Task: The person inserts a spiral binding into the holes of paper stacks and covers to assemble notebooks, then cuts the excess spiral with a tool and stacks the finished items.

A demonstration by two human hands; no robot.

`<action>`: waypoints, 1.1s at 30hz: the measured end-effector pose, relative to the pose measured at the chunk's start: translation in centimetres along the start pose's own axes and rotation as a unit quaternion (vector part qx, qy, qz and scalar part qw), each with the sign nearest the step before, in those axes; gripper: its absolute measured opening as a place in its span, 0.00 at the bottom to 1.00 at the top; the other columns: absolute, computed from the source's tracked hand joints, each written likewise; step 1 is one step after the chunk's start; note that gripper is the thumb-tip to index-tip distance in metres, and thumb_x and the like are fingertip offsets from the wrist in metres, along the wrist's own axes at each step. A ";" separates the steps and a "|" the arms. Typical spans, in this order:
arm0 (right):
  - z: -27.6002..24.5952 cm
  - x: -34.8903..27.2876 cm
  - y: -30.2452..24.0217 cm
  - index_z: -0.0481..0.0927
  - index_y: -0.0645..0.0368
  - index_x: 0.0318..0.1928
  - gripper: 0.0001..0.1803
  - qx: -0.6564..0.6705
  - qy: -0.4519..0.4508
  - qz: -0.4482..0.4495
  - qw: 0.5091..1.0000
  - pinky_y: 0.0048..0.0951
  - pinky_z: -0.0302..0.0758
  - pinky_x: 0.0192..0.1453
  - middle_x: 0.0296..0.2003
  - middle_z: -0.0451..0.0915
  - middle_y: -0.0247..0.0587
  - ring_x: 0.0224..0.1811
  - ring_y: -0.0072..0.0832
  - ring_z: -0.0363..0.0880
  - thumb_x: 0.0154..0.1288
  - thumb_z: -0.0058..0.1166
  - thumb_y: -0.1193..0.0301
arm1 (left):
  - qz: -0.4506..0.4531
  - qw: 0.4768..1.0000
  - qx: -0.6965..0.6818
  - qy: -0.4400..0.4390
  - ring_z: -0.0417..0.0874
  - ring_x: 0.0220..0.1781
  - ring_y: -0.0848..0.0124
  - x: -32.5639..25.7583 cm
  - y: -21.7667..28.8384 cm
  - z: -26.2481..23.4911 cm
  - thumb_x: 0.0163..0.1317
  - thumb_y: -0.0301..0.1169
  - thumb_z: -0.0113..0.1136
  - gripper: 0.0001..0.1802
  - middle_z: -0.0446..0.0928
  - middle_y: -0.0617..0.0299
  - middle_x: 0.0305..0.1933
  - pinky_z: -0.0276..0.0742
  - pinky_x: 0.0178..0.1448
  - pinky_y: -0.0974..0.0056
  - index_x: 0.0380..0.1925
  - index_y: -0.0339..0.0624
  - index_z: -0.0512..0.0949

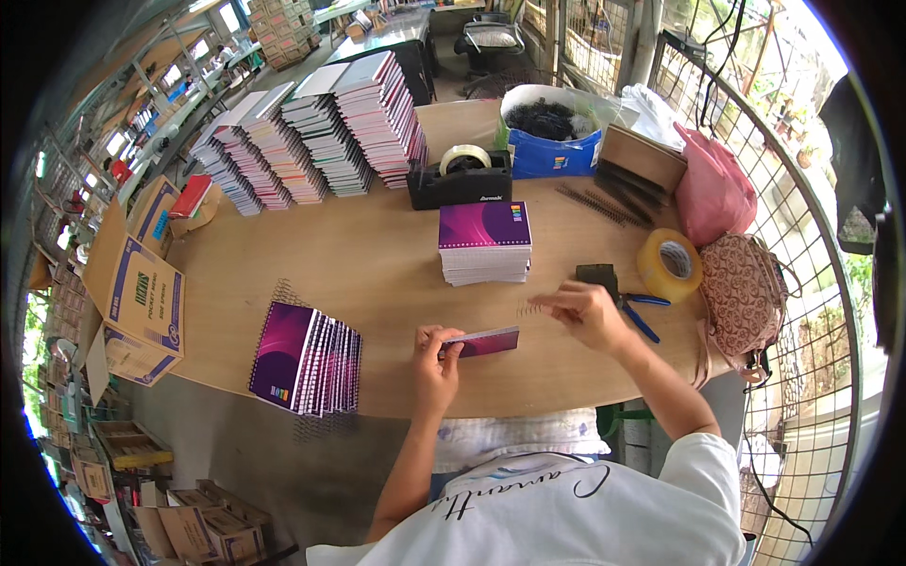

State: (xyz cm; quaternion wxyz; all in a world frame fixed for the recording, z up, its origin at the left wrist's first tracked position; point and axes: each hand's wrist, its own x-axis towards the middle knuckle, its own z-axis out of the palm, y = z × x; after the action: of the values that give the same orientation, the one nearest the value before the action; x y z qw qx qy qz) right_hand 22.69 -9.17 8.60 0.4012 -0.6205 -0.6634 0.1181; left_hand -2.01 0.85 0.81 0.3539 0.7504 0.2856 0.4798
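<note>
Near front edge of round wooden table (pixel 377 274): left hand (pixel 436 357) grips thin purple notebook (pixel 483 341) by its left end, holding it level on edge. Right hand (pixel 587 311), forearm angled in from lower right, pinches short black wire binding coil (pixel 530 307) just above notebook.

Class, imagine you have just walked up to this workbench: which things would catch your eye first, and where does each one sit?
First the hands at the near edge: the left hand holds a purple notebook edge-up, while the right hand brings a black wire spiral toward it. Next, a tidy stack of purple notebooks stands at the table's middle, and a fanned row of bound notebooks lies near the left edge. Tall stacks of notebooks line the far left.
</note>
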 end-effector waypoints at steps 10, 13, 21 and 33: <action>2.2 -0.9 0.3 0.86 0.53 0.39 0.09 0.015 0.036 -0.033 0.999 0.34 0.76 0.43 0.35 0.85 0.34 0.36 0.34 0.79 0.57 0.65 0.78 | 0.005 1.000 -0.017 -0.020 0.74 0.42 0.66 0.3 0.0 -0.5 0.64 0.25 0.63 0.06 0.70 0.59 0.39 0.73 0.42 0.63 0.40 0.42 0.79; 1.8 -0.8 -0.5 0.85 0.57 0.38 0.09 0.039 -0.009 -0.032 0.999 0.32 0.75 0.47 0.37 0.86 0.36 0.39 0.34 0.81 0.56 0.65 0.81 | -0.002 1.000 -0.012 -0.018 0.74 0.42 0.66 0.1 -0.1 -0.5 0.64 0.25 0.63 0.05 0.70 0.59 0.39 0.73 0.42 0.63 0.40 0.41 0.79; 2.0 -0.8 -0.1 0.83 0.57 0.39 0.09 0.055 0.002 -0.035 0.998 0.37 0.76 0.46 0.36 0.85 0.37 0.41 0.37 0.81 0.57 0.62 0.81 | -0.005 1.000 -0.016 -0.014 0.73 0.42 0.67 0.2 0.1 -0.5 0.65 0.27 0.64 0.05 0.70 0.60 0.39 0.73 0.39 0.65 0.40 0.42 0.79; 1.6 -0.2 -0.4 0.82 0.59 0.39 0.07 0.099 -0.084 -0.030 0.991 0.38 0.79 0.39 0.34 0.84 0.44 0.38 0.41 0.83 0.60 0.61 0.79 | -0.013 1.000 -0.009 -0.002 0.74 0.43 0.65 -0.2 0.1 -0.3 0.66 0.29 0.63 0.05 0.70 0.59 0.40 0.73 0.44 0.63 0.40 0.43 0.80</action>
State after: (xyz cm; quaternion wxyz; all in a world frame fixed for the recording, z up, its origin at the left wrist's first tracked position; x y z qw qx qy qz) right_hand 21.31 -8.91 7.79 0.4070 -0.5457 -0.6978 0.2230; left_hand -2.31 0.71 0.87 0.3674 0.7444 0.2907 0.4758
